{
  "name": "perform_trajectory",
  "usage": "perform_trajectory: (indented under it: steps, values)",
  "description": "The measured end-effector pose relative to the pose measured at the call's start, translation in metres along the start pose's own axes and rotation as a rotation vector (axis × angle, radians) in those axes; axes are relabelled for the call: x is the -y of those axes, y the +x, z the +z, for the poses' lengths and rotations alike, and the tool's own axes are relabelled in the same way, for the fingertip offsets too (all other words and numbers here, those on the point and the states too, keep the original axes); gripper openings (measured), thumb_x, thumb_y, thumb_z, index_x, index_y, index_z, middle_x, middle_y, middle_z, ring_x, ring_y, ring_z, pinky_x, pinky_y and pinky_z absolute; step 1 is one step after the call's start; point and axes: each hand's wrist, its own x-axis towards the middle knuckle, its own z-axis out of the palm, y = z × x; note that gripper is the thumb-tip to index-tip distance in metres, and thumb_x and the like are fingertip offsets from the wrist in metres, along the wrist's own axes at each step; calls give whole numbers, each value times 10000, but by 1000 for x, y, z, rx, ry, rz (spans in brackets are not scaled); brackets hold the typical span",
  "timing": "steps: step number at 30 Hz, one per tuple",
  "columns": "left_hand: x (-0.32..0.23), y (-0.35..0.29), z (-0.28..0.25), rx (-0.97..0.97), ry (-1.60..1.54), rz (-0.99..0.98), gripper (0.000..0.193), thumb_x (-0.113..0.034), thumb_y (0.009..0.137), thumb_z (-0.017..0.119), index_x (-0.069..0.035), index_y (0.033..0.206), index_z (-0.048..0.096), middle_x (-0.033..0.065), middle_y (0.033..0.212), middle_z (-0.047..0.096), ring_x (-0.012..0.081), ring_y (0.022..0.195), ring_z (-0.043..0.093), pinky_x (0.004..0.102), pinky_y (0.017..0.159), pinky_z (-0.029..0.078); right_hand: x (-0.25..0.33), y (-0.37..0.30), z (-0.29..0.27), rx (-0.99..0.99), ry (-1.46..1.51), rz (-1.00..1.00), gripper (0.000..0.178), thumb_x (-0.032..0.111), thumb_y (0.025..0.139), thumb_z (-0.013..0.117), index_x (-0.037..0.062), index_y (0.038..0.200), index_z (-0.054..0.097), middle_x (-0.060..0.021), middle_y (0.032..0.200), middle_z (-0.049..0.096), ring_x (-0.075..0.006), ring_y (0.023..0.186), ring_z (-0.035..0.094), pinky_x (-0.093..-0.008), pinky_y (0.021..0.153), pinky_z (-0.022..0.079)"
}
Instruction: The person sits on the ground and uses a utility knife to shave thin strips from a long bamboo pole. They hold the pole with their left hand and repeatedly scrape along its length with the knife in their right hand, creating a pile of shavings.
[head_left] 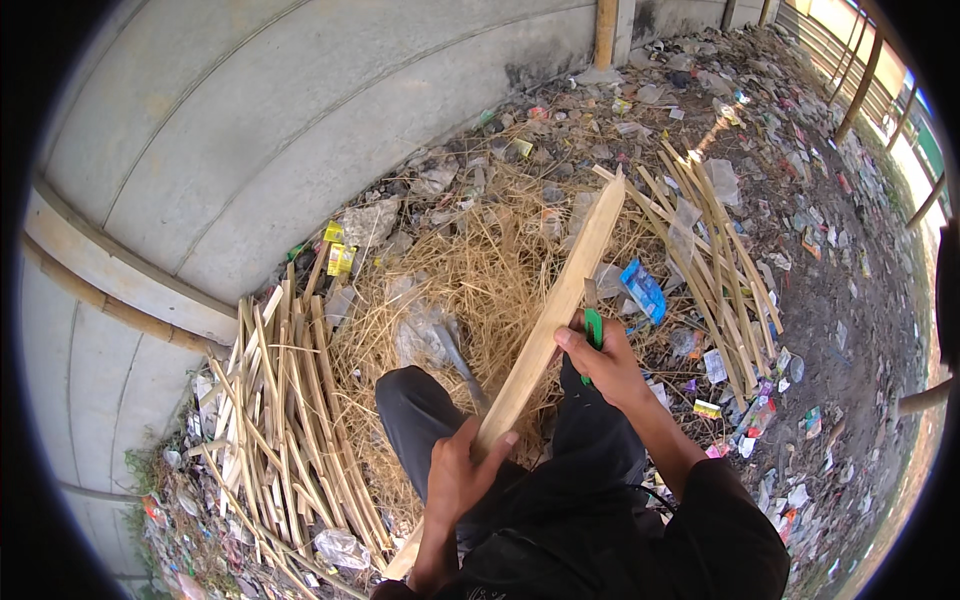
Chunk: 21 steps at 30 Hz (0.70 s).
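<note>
A long, pale split-bamboo slat [560, 305] slants from my lap up and away to the right, with a pointed far end. My left hand [465, 470] is wrapped around its lower part, thumb on top. My right hand [605, 360] grips a green-handled cutter knife [593, 328], whose short blade sticks up beside the slat's right edge. The right thumb rests against the slat. Between my knees, a grey long-bladed tool [460, 365] lies on straw-like shavings, partly hidden by my leg.
Split bamboo strips [285, 420] lie piled on the left; more strips [715, 270] lie on the right. Shavings [480, 255] and scattered litter cover the ground, including a blue packet [642, 291]. A grey concrete wall [330, 110] runs along the left and back. Poles [862, 85] stand far right.
</note>
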Motion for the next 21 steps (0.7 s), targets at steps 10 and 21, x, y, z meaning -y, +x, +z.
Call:
perform_trajectory:
  steps: [10, 21]
  values:
    - [-13, 11, 0, -43, -183, -19, 296, -242, 1028, 801, 23, 967, 685, 137, 679, 739, 285, 651, 786, 373, 601, 561, -19, -23, 10, 25, -556, -538, 294, 291, 1038, 756, 44, 1165, 659, -116, 906, 723, -346, 753, 737, -396, 651, 553]
    - [-15, 15, 11, -162, -158, 85, 379, -263, 966, 869, 48, 1053, 671, 234, 747, 681, 456, 677, 690, 431, 579, 512, -20, -35, 26, 27, -808, -726, 306, 327, 946, 852, 96, 1103, 728, -34, 870, 730, -246, 669, 731, -357, 572, 557]
